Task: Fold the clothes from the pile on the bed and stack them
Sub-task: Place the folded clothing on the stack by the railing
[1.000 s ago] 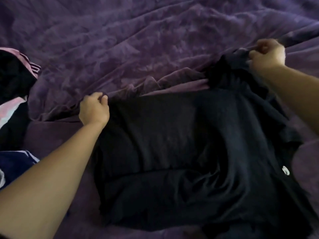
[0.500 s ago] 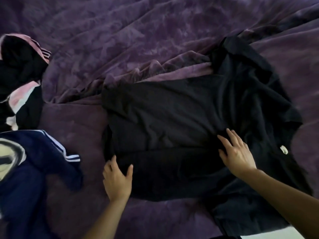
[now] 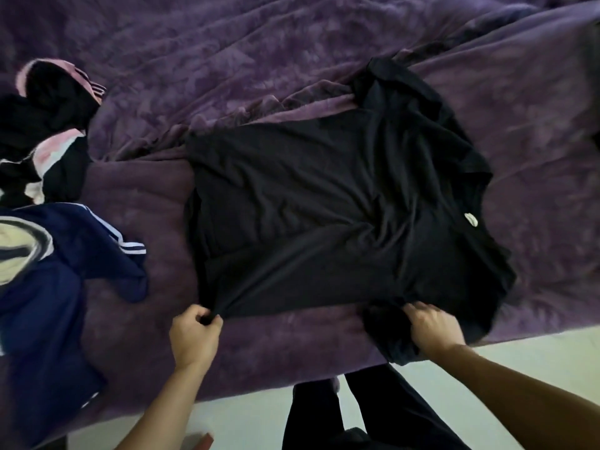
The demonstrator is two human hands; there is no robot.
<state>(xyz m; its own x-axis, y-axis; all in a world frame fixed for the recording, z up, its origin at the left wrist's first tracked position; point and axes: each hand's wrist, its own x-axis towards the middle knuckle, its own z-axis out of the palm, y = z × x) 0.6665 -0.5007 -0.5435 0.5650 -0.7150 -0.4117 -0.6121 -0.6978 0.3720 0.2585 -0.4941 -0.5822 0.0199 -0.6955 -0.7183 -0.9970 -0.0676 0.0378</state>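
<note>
Navy jersey (image 3: 48, 287) and pink-black pile (image 3: 48, 125) lie left of black shirt (image 3: 324, 206).

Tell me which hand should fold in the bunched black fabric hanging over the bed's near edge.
Right. The right hand grips that bunched fabric of the black shirt; the left hand pinches the opposite hem corner, away from it.

Left hand (image 3: 194, 336) pinching, right hand (image 3: 433, 329) gripping (both arms outstretched)

matt black cloth shirt (image 3: 324, 196) — plush, mottled purple bedspread (image 3: 227, 60)
</note>
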